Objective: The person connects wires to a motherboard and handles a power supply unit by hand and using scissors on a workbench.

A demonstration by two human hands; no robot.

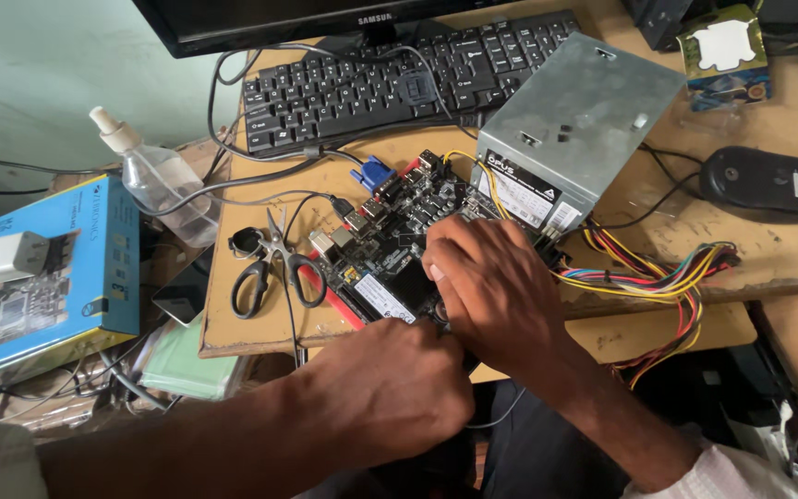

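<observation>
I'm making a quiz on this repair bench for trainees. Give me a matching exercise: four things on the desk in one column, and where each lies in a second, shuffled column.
Things:
1. scissors
2. power supply box
3. mouse
4. keyboard

Places:
A. far right of the desk
B. under the monitor, at the back
C. left of the circuit board
D. right of the circuit board, coloured wires trailing from it

Pairs: 1-C, 2-D, 3-A, 4-B
</observation>
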